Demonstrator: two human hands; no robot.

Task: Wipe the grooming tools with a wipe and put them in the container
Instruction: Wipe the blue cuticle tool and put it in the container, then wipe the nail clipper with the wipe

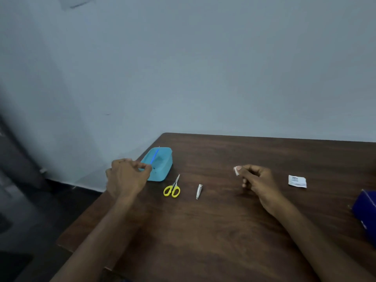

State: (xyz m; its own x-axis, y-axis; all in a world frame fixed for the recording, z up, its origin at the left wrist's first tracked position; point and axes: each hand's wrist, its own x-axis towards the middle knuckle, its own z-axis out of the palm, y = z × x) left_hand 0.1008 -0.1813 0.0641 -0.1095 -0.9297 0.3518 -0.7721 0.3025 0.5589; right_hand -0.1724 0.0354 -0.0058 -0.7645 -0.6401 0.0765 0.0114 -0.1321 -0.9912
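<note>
White sachet bears print too small to read.

A dark brown wooden table fills the lower right of the frame, its left corner near centre. On it, near the left edge at mid-frame, sits a light blue container; just right and below lie yellow-handled scissors, then a metal nail clipper. At the right lie a white sachet and, at the frame edge, a dark blue box.
</note>
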